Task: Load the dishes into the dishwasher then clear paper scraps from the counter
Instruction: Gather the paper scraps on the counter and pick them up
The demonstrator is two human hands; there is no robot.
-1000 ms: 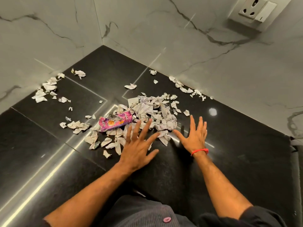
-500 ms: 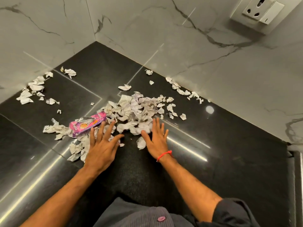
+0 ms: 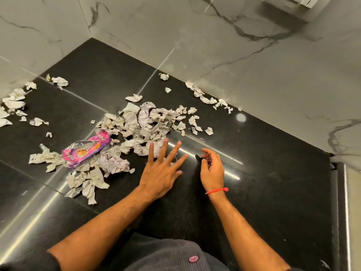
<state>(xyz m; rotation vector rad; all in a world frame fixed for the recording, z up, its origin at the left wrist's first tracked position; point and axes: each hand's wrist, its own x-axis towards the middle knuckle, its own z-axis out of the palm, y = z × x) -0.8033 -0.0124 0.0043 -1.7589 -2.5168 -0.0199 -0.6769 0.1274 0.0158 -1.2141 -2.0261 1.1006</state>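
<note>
Black counter (image 3: 273, 182), bare right of paper scraps (image 3: 140, 122), both hands (image 3: 162, 171) there.

pink wrapper (image 3: 88, 150) among scraps | wall socket (image 3: 291, 4) top right | red wrist thread (image 3: 216, 190)

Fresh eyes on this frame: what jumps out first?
The heap of torn paper scraps in the middle of the black counter, with smaller clusters along both marble walls. Next, the pink snack wrapper lying at the heap's left edge, the one spot of colour. Then the two hands at its near side: the left hand flat with fingers spread, the right hand loosely curled, a red thread on its wrist.
</note>
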